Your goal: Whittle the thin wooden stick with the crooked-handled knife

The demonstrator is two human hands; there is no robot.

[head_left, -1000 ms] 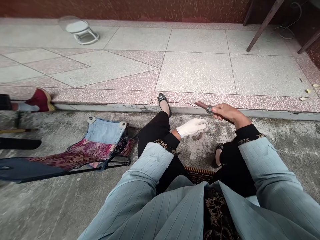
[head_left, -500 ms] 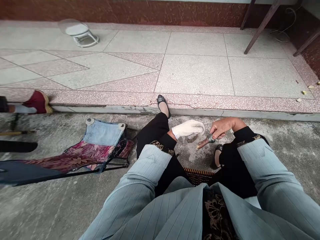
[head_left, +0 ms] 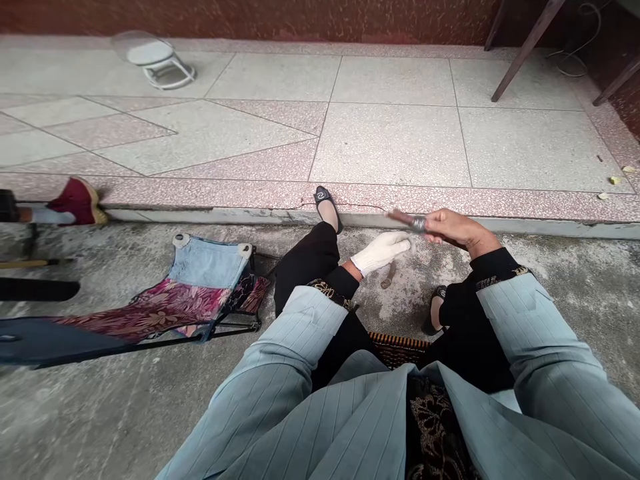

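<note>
My right hand is bare, its fingers closed round the wrapped grey end of a short brown wooden stick. The stick points left, slightly blurred, above the edge of the step. My left hand, in a white knitted glove, sits just below and left of it. Its fingers are bent and pressed together; whether anything is in them I cannot make out. On the concrete under the glove lies a small curved brown piece, its kind unclear.
To my left stands a folding fabric chair with a dark frame. A tiled step runs across in front, with a white stool on it. Another person's red shoe is at far left. Dark wooden legs stand at upper right.
My right hand has risen away from me, swinging the stick up from pointing down-left to nearly level. My left hand has shifted slightly up and right. The curved brown piece shows more fully.
</note>
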